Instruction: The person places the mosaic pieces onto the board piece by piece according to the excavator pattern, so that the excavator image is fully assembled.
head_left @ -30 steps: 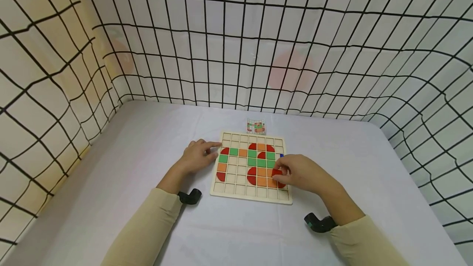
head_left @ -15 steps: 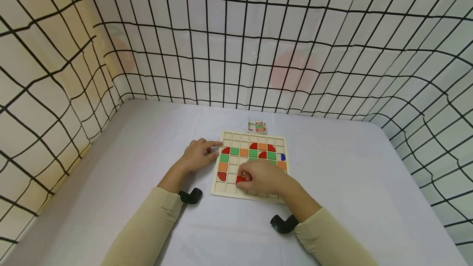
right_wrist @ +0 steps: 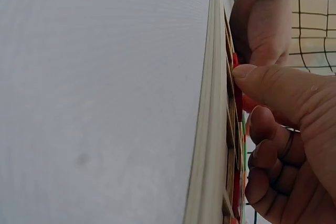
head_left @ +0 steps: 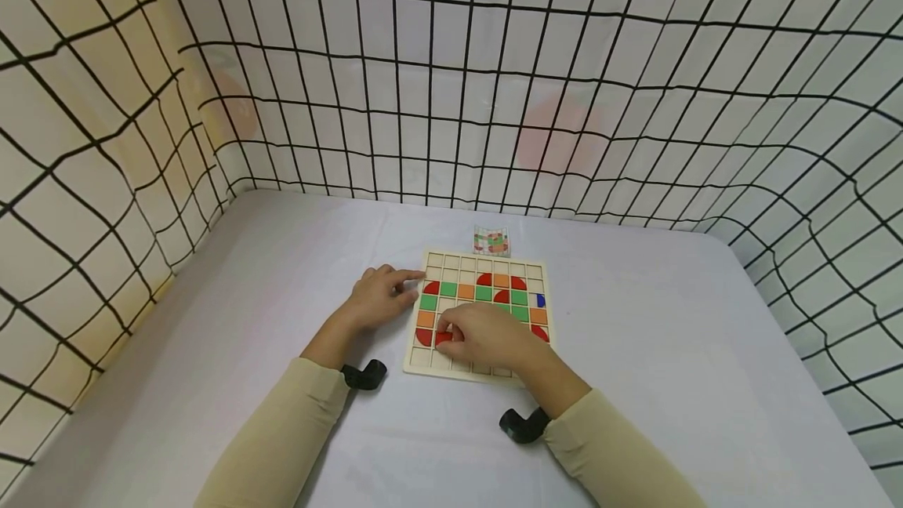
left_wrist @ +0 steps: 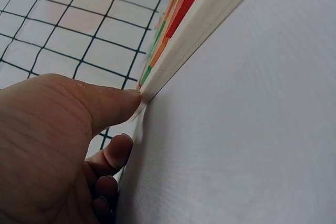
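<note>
A pale wooden grid board [head_left: 440, 365] lies on the table, with red, green, orange and blue-white tiles in its cells. My right hand [head_left: 487, 335] reaches over the board's lower left part. Between thumb and index finger it pinches a red tile [head_left: 444, 338], right beside a red quarter-round tile [head_left: 424, 337] in the left column. In the right wrist view, the thumb [right_wrist: 262, 80] presses on red at the board. At the board's left side, my left hand [head_left: 381, 296] rests with its index finger at the edge; the left wrist view has its thumb [left_wrist: 118, 106] against the board's side.
A small pattern card [head_left: 491, 241] with a coloured grid picture lies just behind the board. Black wire mesh [head_left: 451, 100] stands at the back and both sides of the white-covered table [head_left: 670, 320]. Each wrist wears a black camera [head_left: 524, 425].
From the board's right side my right hand has moved left with the red tile, then a little further left and slightly away from me. The left hand has stayed in place.
</note>
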